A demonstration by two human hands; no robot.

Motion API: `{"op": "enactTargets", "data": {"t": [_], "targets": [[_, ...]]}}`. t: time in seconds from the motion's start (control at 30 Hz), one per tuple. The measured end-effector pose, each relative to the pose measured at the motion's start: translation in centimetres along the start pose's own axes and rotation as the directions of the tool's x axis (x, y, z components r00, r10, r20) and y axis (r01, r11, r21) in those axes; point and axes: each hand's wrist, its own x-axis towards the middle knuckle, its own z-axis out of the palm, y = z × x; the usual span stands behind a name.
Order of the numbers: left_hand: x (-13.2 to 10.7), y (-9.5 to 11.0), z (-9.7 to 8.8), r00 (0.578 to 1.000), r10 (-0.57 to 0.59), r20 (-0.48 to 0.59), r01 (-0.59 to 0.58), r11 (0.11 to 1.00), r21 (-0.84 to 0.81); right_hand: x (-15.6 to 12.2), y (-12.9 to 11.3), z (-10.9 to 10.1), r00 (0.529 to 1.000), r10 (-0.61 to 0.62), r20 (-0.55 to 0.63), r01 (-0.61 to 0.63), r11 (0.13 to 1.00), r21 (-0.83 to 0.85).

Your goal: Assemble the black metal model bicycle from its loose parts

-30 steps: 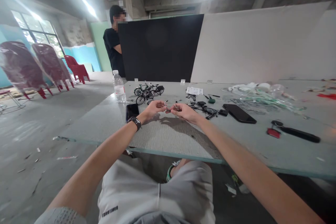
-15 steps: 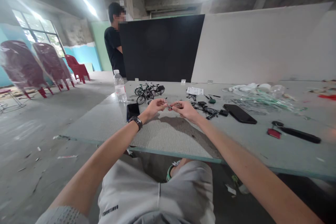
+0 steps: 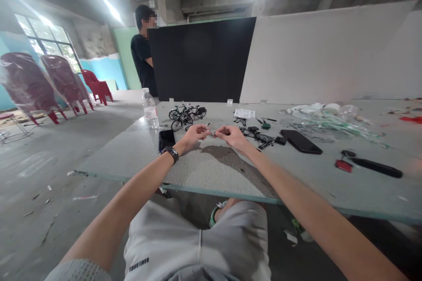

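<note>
The left hand [image 3: 193, 135] and right hand [image 3: 233, 136] pinched small wire parts [image 3: 214, 132] over the table [image 3: 132, 149]. A water bottle [image 3: 150, 109] and model bicycles [image 3: 187, 114] stood upper left of them, a phone [image 3: 301, 142] to the right.

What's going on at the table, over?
Left hand, right hand raised, pinching thin metal pieces. Black smartphone lying near left hand.

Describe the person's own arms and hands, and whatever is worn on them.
The left forearm and right forearm are bare, and the left hand and right hand wear no gloves. A black wristwatch sits on the left wrist; the right wrist shows none. A pale grey textured sleeve shows at the lower left.
</note>
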Motion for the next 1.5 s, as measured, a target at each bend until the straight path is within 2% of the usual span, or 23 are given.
{"op": "enactTargets", "data": {"t": [0.3,0.47,0.63,0.73,0.83,0.93,1.1,1.27,1.5], "targets": [[-0.2,0.4,0.2,1.0,0.012,-0.005,-0.012,1.0,-0.004,0.2,0.3,-0.2,1.0,-0.016,-0.008,0.016,0.998,-0.056],[-0.4,0.6,0.2,1.0,0.018,-0.009,-0.018,0.999,0.039,-0.1,-0.4,-0.4,0.999,-0.008,0.052,0.011,0.998,-0.06],[-0.4,0.4,0.2,0.999,0.034,-0.005,-0.034,0.998,0.046,-0.2,-0.4,-0.2,0.998,0.011,0.054,-0.009,0.999,-0.047],[-0.3,0.3,0.2,0.999,0.034,-0.005,-0.034,0.999,0.004,-0.3,-0.2,-0.2,0.99,0.098,0.105,-0.105,0.993,0.057],[-0.3,0.4,0.3,0.999,0.037,0.023,-0.036,0.999,-0.036,-0.4,-0.2,-0.4,0.952,0.19,0.239,-0.241,0.948,0.208],[-0.3,0.4,0.3,0.998,0.034,0.051,-0.03,0.996,-0.085,-0.5,-0.2,-0.6,0.931,0.206,0.3,-0.295,0.911,0.289],[-0.4,0.3,0.5,0.996,0.05,0.078,-0.04,0.99,-0.133,-0.5,-0.1,-0.4,0.935,0.207,0.289,-0.297,0.903,0.311],[-0.4,0.5,0.6,0.995,0.063,0.077,-0.055,0.994,-0.099,-0.4,0.0,0.0,0.931,0.22,0.29,-0.311,0.894,0.321],[-0.3,0.5,0.4,0.998,0.06,-0.01,-0.06,0.998,-0.034,-0.4,-1.2,-0.1,0.932,0.243,0.268,-0.319,0.901,0.295]]}}
